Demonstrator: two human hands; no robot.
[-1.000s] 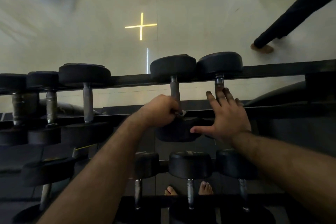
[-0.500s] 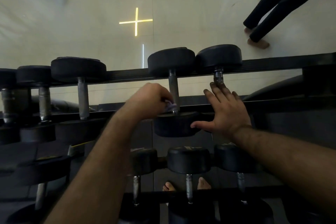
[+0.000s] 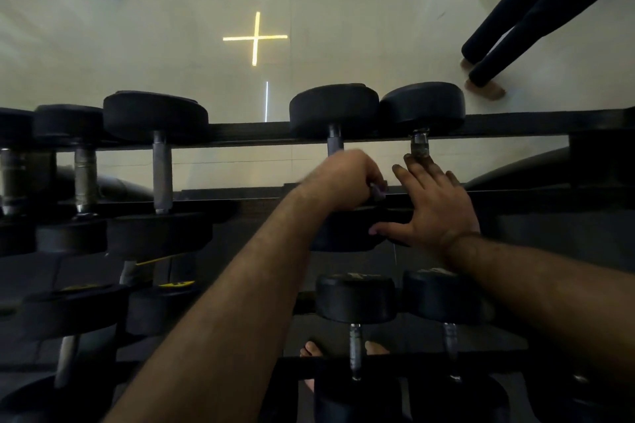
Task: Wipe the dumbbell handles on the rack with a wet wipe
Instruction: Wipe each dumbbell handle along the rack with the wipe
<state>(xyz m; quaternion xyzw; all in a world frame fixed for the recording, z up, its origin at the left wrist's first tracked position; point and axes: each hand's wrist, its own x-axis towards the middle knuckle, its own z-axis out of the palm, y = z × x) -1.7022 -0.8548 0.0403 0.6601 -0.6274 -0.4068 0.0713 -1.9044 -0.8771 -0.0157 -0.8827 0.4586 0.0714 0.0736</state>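
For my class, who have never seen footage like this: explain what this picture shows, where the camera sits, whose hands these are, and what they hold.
The camera is worn on a person's head and looks down at their bare arms. Below is a black metal dumbbell rack with black round-ended dumbbells on two tiers. The left hand is closed around a steel dumbbell handle, pinching a small pale wet wipe. The right hand rests open and flat on the neighbouring dumbbell, holding nothing. A second person's dark-trousered legs stand on the pale floor beyond.
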